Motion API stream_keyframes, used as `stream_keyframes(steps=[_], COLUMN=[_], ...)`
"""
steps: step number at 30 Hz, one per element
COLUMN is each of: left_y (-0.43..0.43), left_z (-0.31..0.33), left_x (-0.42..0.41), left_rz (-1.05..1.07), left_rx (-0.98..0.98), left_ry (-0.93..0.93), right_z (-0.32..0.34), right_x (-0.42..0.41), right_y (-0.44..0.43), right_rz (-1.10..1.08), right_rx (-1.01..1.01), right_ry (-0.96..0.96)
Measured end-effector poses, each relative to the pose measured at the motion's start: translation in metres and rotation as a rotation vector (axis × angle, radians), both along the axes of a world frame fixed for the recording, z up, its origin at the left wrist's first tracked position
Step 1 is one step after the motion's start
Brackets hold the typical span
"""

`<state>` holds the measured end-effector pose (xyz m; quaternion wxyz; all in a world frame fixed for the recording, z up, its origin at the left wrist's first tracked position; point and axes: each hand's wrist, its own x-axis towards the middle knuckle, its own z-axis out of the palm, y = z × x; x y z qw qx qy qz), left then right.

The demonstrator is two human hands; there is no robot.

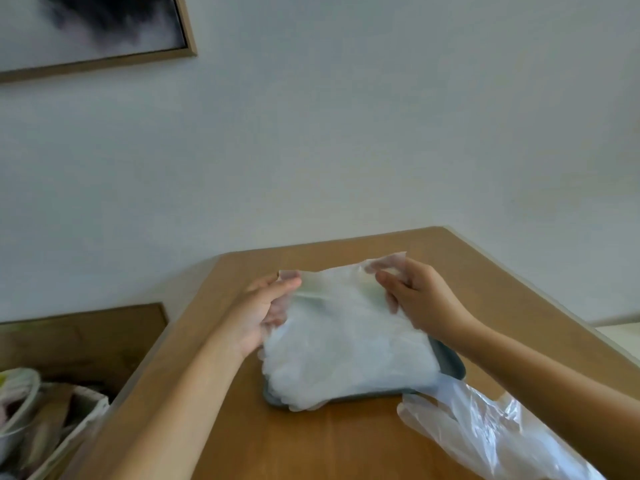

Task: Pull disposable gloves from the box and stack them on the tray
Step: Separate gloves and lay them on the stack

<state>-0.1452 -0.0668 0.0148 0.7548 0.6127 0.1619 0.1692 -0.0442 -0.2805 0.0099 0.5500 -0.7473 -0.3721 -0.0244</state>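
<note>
Head view showed a person working at a light brown wooden table (311,441) against a pale white wall (346,133). The left hand (263,313) pinched the left edge of a thin, translucent white plastic glove (332,292), with the thumb on top and the other fingers behind the film. The right hand (426,299) gripped the right edge of the same glove, its fingers curled at the upper corner. So both hands were grasping the glove, and it was stretched between them above the far part of a dark grey tray with rounded corners (452,363).

The tray lay on the table in front of the person and carried a pile of the same translucent gloves (346,365). The pile covered almost the whole tray. Only the right rim and the near rim were visible, and some glove fingers hung over the near left corner. The lower part of the held glove merged with the pile, so it was not possible to tell if they touched.

Just beside the tray, at its near right corner, one more clear plastic glove (467,434) lay loose on the table, partly under the right forearm, its fingers pointing to the left. On the wall at the upper left hung a picture in a wooden frame (104,36). At the lower left, beside the table, stood a bin lined with a white bag (93,407).
</note>
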Motion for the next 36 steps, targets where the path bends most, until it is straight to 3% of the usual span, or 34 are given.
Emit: stream_keyframes(steps=[7,11,14,17,20,24,28,32,36], left_y=[0.031,0.044,0.041,0.018,-0.007,-0.037,-0.066,-0.062,-0.046], left_z=[0.016,0.020,0.017,0.014,0.004,-0.014,-0.042,-0.051,-0.054], left_x=[0.005,0.013,0.019,0.014,0.009,-0.003,-0.006,-0.002,-0.007], left_rz=[0.100,0.166,0.406,0.542,0.426,0.164,0.064,0.127,0.201], left_rx=[0.278,0.361,0.760,1.123,1.279,1.408,1.607,1.714,1.826], left_ry=[0.092,0.154,0.227,-0.008,-0.184,-0.161,-0.104,0.099,-0.042], right_z=[-0.011,-0.011,-0.012,-0.017,-0.023,-0.028,-0.021,-0.022,-0.024], right_x=[0.011,0.015,0.019,0.021,0.023,0.021,0.012,0.015,0.017], right_y=[-0.003,0.002,0.020,0.036,0.036,0.025,0.029,0.031,0.021], right_rz=[0.097,0.171,0.173,0.121,0.155,0.203,0.144,0.138,0.268], right_rx=[-0.075,0.024,0.093,0.062,0.141,0.288,0.384,0.420,0.338], right_ry=[0.087,0.311,0.538,0.690,0.976,1.326,1.341,1.348,1.256])
